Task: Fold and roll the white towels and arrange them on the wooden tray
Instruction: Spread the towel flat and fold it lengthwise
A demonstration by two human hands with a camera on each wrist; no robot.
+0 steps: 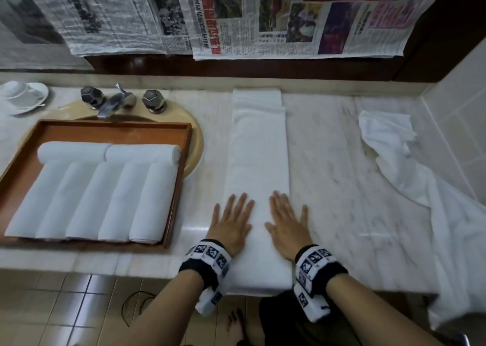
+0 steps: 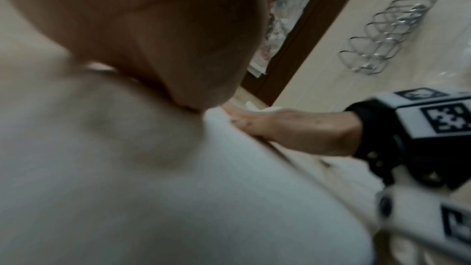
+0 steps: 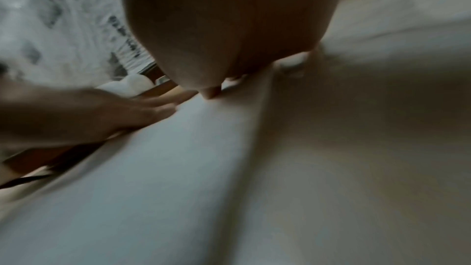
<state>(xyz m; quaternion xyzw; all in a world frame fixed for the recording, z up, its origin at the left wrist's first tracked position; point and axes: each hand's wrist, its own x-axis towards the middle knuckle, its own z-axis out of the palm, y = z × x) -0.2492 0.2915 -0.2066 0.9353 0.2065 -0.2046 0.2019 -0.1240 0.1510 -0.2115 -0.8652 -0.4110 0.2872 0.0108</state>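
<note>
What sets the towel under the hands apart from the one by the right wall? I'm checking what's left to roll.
The folded towel lies flat in a long, neat strip; the loose towel is crumpled and unfolded. Both hands, left hand and right hand, press the folded towel; nothing touches the loose towel. Both are white and unrolled.

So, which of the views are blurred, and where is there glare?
Head view: mostly sharp, hands slightly smeared, glare on the marble counter beside the left hand. Both wrist views: heavily blurred, the folded towel soft and dim.
</note>
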